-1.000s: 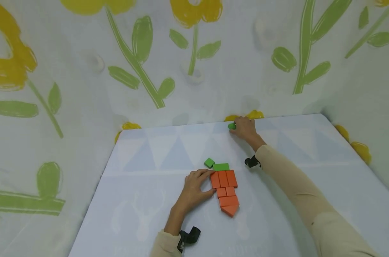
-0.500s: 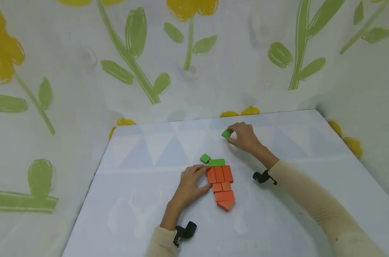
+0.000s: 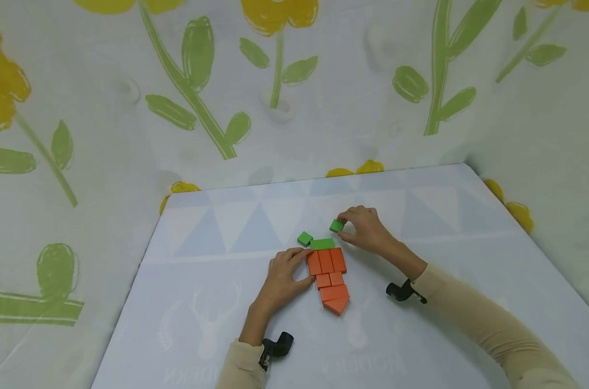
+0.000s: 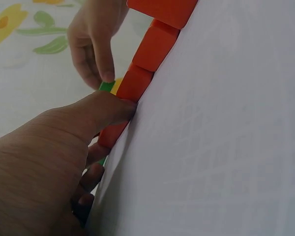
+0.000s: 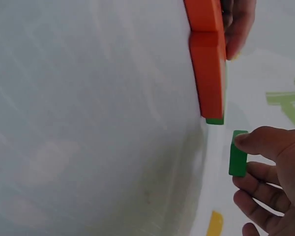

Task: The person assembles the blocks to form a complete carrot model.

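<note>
Orange blocks (image 3: 325, 261) lie together on the table, ending in a triangular block (image 3: 336, 306) on the near side. A flat green block (image 3: 322, 244) lies along their far edge. Just left of it sits a small green block (image 3: 305, 238), turned at an angle. My left hand (image 3: 283, 278) grips the leftmost orange block, thumb at its near end and index finger at its far end. Between thumb and fingers, my right hand (image 3: 364, 229) pinches another small green block (image 5: 238, 153). That block is up and to the right of the flat green one, with a gap between.
The pale table (image 3: 187, 302) has printed triangles and deer heads. Behind and beside it hangs a white cloth (image 3: 333, 124) with yellow flowers and green leaves. Each wrist carries a black camera mount (image 3: 277, 344).
My right hand has come from the table's far edge toward the block arrangement, bringing the small green block with it. The left hand stays at the orange blocks. The head view has shifted slightly.
</note>
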The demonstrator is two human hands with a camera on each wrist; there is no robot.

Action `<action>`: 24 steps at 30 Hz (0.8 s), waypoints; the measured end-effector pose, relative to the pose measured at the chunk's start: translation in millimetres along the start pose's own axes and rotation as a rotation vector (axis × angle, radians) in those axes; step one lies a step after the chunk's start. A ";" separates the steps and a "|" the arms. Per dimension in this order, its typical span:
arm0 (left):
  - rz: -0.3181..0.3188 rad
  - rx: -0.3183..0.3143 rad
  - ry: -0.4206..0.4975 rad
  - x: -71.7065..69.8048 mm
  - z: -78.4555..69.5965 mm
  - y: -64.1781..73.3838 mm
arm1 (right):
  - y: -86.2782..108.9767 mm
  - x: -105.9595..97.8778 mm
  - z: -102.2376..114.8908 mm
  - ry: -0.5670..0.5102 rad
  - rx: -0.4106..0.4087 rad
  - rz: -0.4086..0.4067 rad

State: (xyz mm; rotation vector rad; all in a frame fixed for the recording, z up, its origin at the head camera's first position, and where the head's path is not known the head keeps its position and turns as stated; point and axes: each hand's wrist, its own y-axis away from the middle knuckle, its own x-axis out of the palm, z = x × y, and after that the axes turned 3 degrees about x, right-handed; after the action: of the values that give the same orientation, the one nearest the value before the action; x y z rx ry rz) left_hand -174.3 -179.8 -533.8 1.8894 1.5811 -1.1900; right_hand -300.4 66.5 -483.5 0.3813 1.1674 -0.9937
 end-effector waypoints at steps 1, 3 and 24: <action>0.001 -0.005 0.002 0.4 0.4 -0.4 | 1.0 1.5 0.2 0.005 -0.003 0.005; 0.004 -0.011 0.004 0.5 0.4 -1.3 | 2.9 4.1 0.4 0.014 -0.007 0.011; 0.047 -0.042 0.077 -5.7 -0.5 -4.4 | 16.7 4.5 2.6 0.036 0.043 0.080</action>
State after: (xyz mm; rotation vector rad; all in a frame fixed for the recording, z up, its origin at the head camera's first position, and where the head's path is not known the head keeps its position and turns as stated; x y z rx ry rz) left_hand -178.3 -181.5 -528.0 1.9560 1.5792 -1.0678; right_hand -285.1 71.7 -490.3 0.4781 1.1559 -0.9470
